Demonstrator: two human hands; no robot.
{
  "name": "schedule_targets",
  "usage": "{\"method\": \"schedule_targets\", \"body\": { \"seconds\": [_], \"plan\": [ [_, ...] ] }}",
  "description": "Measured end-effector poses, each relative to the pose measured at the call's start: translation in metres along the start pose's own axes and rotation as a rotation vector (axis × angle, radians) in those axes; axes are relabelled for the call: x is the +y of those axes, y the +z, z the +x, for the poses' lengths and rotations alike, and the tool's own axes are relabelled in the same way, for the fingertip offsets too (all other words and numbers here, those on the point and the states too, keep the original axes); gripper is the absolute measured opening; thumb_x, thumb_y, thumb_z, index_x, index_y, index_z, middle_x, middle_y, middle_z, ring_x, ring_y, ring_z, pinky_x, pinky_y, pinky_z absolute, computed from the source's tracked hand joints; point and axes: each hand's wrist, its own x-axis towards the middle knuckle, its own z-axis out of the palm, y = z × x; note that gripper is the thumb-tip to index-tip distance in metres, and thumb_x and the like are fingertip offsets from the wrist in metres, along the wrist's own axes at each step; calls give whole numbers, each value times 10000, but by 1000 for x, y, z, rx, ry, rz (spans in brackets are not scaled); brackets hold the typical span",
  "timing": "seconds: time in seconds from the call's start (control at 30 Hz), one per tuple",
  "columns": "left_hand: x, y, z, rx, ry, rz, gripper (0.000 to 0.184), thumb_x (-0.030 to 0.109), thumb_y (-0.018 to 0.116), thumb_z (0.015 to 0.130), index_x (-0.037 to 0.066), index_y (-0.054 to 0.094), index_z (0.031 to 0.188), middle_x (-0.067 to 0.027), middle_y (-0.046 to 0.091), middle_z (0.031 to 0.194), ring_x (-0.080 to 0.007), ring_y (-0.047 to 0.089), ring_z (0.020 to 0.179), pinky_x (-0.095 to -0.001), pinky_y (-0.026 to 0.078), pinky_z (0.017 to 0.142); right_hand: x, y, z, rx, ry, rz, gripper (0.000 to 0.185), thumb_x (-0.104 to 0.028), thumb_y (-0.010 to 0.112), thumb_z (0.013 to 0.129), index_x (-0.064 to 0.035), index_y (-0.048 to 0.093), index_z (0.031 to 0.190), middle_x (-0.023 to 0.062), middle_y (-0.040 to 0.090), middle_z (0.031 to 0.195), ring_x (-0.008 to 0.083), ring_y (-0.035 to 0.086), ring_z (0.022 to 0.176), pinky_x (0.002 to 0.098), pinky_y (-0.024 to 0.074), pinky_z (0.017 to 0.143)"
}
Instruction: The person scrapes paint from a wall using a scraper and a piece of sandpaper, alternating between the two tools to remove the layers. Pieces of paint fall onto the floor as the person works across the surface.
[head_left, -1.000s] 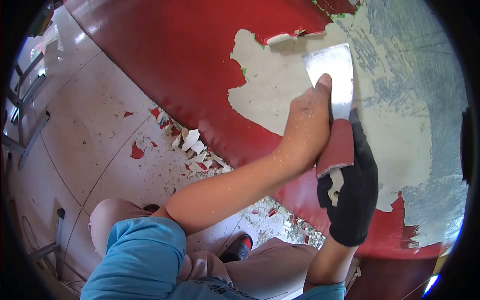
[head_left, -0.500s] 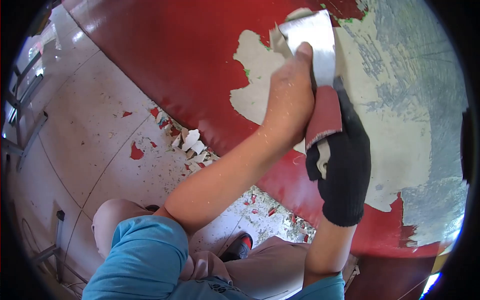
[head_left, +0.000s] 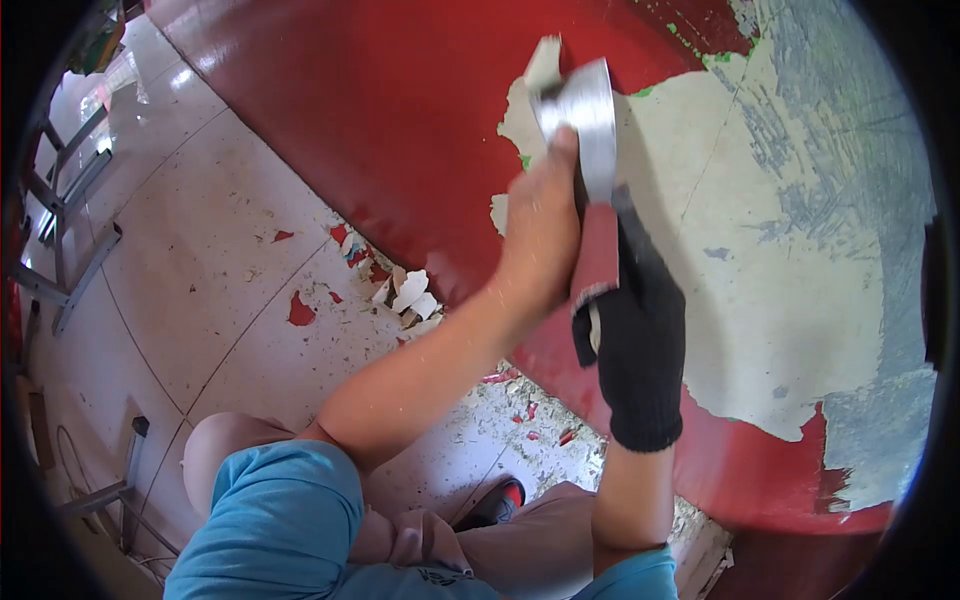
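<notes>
A putty knife with a broad metal blade lies against the red wall-like surface. My right hand, in a black knit glove, is closed around its handle, which is covered by a reddish sleeve. My bare left hand grips beside the blade, thumb pressed on the metal; its other fingers are mostly hidden. At the blade's upper left corner a pale flake sticks up. Right of the blade, a stripped cream patch with ragged edges shows, with green specks along its top.
Grey scratched coating covers the right side. Pale and red chips lie along the base on the tiled floor, with finer debris nearer my legs. A metal-framed stand stands at the left. My shoe is below.
Both hands and the putty knife have shifted left and slightly down in view, uncovering more of the cream patch. The pale flake now stands up at the blade's corner. The camera view has shifted slightly.
</notes>
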Motion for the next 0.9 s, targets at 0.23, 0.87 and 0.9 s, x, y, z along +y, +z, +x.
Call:
{"method": "schedule_targets", "body": {
  "seconds": [0.23,0.87,0.9],
  "plan": [
    [-39,19,-17,27,-21,-132,614,504,338,958,-70,545,1025,-89,555,904,-142,449,814,-277,395,800,1,-28,-15,-53,259,59,454,-15,512,777,-1,519,1231,63,613,872,94,540,648,221,429,536],
    [-4,-22,-4,-60,-118,151,485,461,444,930,-13,539,897,-26,504,787,-106,413,710,-250,384,684,10,42,-21,107,83,368,366,-256,520,935,-17,532,1212,-14,521,657,19,419,511,194,336,442],
    [-1,-21,-2,-56,-114,108,480,457,452,929,-13,546,902,-22,508,783,-102,422,708,-251,390,673,11,43,-18,103,95,368,366,-256,520,935,-17,532,1212,-14,521,657,19,419,511,194,336,442]
  ]
}}
